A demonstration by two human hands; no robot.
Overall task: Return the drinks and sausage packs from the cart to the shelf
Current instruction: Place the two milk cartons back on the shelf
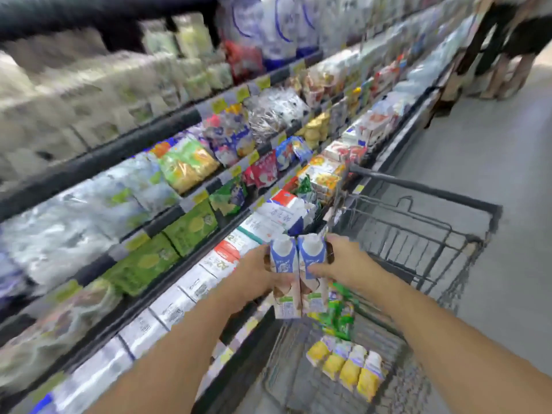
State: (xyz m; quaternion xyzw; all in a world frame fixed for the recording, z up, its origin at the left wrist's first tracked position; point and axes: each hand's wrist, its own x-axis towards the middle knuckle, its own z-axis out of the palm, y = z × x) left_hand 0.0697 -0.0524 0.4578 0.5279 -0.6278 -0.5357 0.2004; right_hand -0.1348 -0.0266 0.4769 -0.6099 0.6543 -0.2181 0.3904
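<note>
While you hold the two drink cartons (298,273) pressed side by side, keep both grips even: your left hand (254,273) is closed on the left carton and your right hand (340,264) is closed on the right one, thumb across its front. The pair hangs above the cart (424,234), over its shelf-side edge, just short of the shelf (167,264) and its row of white cartons. Carry them across as one block, upright, and look for a gap among matching cartons before you lower them; blur hides the labels, so I cannot tell which slot fits. Set their bases down flat, then slide them back. Left in the cart below the cartons are a green pack (340,318) and a yellow multipack (349,366), probably next.
</note>
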